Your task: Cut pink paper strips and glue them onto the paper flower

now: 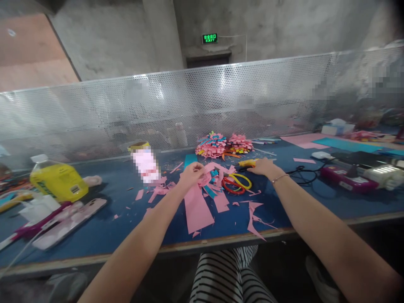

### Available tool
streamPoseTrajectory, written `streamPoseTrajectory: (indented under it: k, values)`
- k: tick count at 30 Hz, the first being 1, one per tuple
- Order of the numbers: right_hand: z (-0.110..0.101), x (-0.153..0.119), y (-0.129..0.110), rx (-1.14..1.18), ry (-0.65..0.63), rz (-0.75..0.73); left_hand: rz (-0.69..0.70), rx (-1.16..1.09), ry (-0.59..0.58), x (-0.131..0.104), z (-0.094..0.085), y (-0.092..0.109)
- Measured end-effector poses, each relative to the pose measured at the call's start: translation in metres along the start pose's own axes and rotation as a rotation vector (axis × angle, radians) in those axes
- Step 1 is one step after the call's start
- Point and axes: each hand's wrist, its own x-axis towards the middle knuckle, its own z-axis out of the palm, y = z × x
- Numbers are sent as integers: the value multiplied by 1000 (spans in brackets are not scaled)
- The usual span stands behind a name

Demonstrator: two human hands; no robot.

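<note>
My left hand (193, 173) is closed in a pinch on a pink paper strip (208, 169), above a loose bunch of pink and blue paper. Below that hand a larger pink paper sheet (198, 210) lies flat. My right hand (264, 166) rests at the rear end of a yellow-handled tool (247, 163), its fingers curled on it; the tool's exact kind is too blurred to tell. Scissors with red and yellow loop handles (243, 182) lie between my hands. Pink paper scraps (254, 216) are scattered nearby.
Fringed paper bundles (211, 145) stand by the perforated metal screen (214, 92). A yellow-liquid bottle (59, 179) and a pink phone (71, 223) are at left. Right of me lie a black cable (301, 170), a purple box (347, 179) and large paper sheets (345, 144).
</note>
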Motion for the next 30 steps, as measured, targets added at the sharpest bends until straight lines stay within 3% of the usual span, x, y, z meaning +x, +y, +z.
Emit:
streamPoseTrajectory:
  k: [4, 8, 10, 14, 17, 30]
  values:
    - [-6, 0, -6, -224, -129, 80, -21, -54, 2, 3, -1, -3]
    - [-14, 1, -11, -137, -42, 95, -21, -76, 14, 5, -4, -5]
    - [-18, 1, -19, -43, 55, 25, -33, -78, 17, 5, -4, -5]
    - [-21, -2, -44, 67, 234, -292, -58, -119, 19, 4, -3, -5]
    - [-20, -6, -61, 93, 319, -413, -62, -154, 21, 4, -3, -5]
    - [-11, -12, -78, 41, 328, -478, -135, -215, 4, 4, 0, -3]
